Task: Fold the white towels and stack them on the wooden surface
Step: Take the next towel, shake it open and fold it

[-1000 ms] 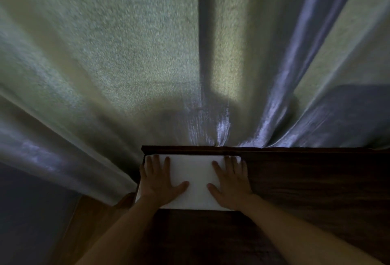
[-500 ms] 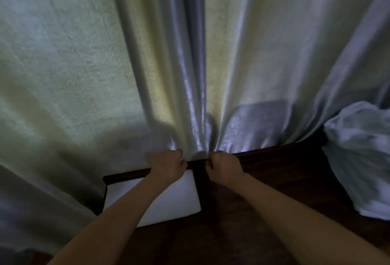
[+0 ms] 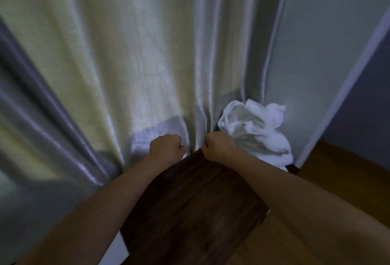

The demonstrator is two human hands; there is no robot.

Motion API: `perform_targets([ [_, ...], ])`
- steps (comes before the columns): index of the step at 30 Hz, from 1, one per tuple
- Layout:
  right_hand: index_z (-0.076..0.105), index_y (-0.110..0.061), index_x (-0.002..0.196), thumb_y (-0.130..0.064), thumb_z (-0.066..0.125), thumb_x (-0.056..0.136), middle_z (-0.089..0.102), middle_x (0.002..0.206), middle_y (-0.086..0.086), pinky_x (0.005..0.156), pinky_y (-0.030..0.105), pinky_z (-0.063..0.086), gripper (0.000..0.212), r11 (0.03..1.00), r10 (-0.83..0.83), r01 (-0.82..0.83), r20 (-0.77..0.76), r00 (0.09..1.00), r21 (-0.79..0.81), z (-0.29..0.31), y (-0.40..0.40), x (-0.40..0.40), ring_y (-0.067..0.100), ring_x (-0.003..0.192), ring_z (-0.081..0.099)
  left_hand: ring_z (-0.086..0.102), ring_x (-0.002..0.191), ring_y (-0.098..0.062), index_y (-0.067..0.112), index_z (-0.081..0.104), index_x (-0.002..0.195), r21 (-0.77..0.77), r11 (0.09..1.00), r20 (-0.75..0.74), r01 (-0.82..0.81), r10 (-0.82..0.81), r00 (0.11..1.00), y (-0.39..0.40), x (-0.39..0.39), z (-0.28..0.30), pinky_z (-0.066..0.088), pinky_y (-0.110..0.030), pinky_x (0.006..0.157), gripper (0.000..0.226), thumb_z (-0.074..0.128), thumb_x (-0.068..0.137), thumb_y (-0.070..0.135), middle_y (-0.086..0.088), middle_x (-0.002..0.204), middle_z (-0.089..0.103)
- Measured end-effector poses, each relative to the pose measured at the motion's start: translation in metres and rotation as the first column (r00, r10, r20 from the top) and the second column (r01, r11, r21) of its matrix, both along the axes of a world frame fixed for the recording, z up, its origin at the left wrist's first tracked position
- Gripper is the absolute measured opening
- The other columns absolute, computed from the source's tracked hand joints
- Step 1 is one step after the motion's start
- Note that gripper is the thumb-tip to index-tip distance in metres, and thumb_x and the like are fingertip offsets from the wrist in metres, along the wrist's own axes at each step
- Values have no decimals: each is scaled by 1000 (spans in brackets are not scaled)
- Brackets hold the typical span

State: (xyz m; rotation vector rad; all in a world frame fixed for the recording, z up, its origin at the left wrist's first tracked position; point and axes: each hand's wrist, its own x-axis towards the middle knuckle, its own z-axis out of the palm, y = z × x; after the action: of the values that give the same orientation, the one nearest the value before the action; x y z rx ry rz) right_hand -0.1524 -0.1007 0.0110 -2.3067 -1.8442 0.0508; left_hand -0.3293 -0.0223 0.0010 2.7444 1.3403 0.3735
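Note:
A crumpled pile of white towels (image 3: 257,132) lies at the far right end of the dark wooden surface (image 3: 190,201), against the curtain. My right hand (image 3: 218,145) is a closed fist at the surface's far edge, touching the pile's left side. My left hand (image 3: 166,145) is also a fist, a little to the left, pressed against the curtain's hem. Nothing shows inside either fist. A white sliver of the folded towel (image 3: 119,250) peeks out under my left forearm at the bottom left; the rest of it is hidden.
A pale shiny curtain (image 3: 126,54) hangs right behind the surface and fills most of the view. A light wall (image 3: 316,54) stands at the right, with lighter wooden floor (image 3: 337,176) below it and beside the surface's right edge.
My hands left the folded towel and closed into fists at the curtain. The view swung right, so the crumpled towel pile came into sight and the folded towel slid out at the bottom left.

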Motion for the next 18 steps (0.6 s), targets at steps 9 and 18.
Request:
perform_targets([
  [9,51,-18,80,-28,50,94,53,77,5,71,29,40,18,986,-164,164,-10,986,-11,22,-4,158,29,82,59,66,82,-32,15,60,77,26,994,-23,104,-103,994,14,167,26,39,-30,60,29,52,95,35,-7,80,64],
  [18,58,-12,88,-29,51,94,60,92,3,76,28,41,19,984,-160,164,50,986,-70,25,27,313,27,100,62,67,92,-32,12,68,94,-66,997,-37,43,-46,998,41,314,19,53,-35,73,30,54,91,39,-11,97,69],
])
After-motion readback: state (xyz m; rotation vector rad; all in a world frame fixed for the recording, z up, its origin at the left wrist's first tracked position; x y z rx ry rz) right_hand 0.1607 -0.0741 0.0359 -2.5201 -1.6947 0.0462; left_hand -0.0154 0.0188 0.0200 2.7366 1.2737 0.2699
